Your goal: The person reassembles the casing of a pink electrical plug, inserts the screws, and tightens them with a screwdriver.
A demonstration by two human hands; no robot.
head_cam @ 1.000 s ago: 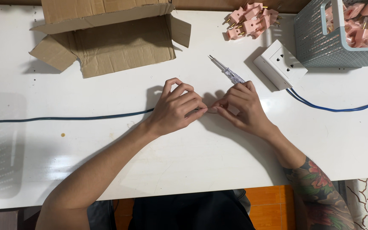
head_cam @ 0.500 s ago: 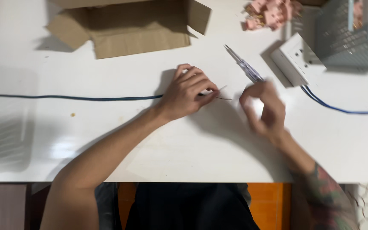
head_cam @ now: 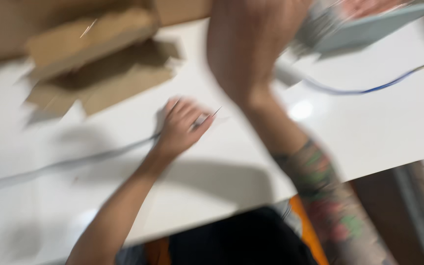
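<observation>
The whole view is smeared by motion. My left hand [head_cam: 180, 125] rests on the white table [head_cam: 251, 147] with its fingers pinched on the end of a dark blue cable [head_cam: 89, 158]. A thin bare tip of the cable pokes out to the right of the fingers. The cable trails off to the left across the table. My right hand [head_cam: 244, 46] is lifted off the table, large and close to the camera, over the far side near the grey basket [head_cam: 369, 27]. Its fingers are blurred and partly cut off by the top edge, so I cannot see whether it holds anything.
An open cardboard box [head_cam: 99, 64] lies at the far left. A white socket block [head_cam: 288, 73] sits under my right wrist, with a second blue cable [head_cam: 369, 91] running right from it. The table's near edge runs along the bottom and right.
My right hand has left the cable end and risen up and away toward the far side. My left hand keeps its pinch. The view has swung and tilted, and is now blurred.
</observation>
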